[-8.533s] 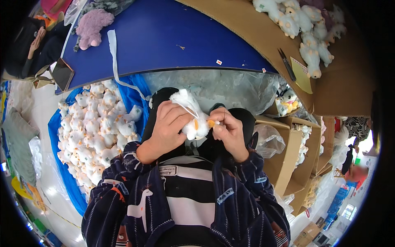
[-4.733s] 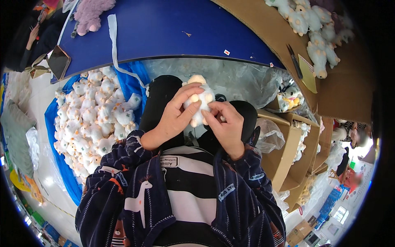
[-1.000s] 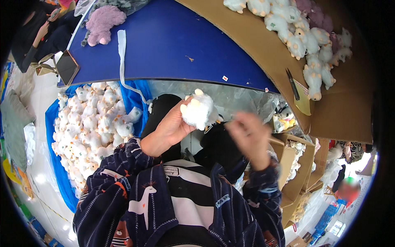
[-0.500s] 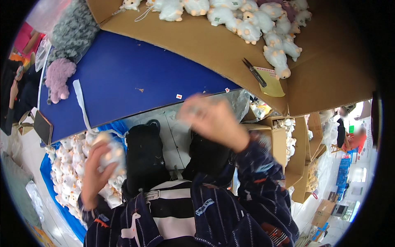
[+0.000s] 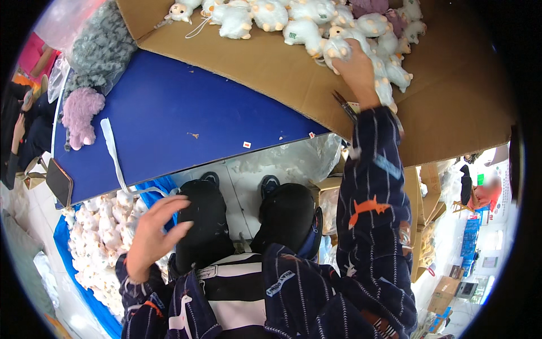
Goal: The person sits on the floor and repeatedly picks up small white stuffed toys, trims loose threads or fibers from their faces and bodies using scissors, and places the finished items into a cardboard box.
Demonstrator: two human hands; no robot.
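Right hand (image 5: 353,59) far up on brown cardboard sheet (image 5: 451,101), fingers closed on white plush toy (image 5: 337,50) at pile edge, easy reach; left hand (image 5: 152,231) open, empty, over loose toy heap (image 5: 101,237) below blue table (image 5: 169,113)

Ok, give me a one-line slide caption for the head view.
Seated person's right hand reaches into white plush toys on cardboard, while the open left hand hovers above a pile of plush toys.
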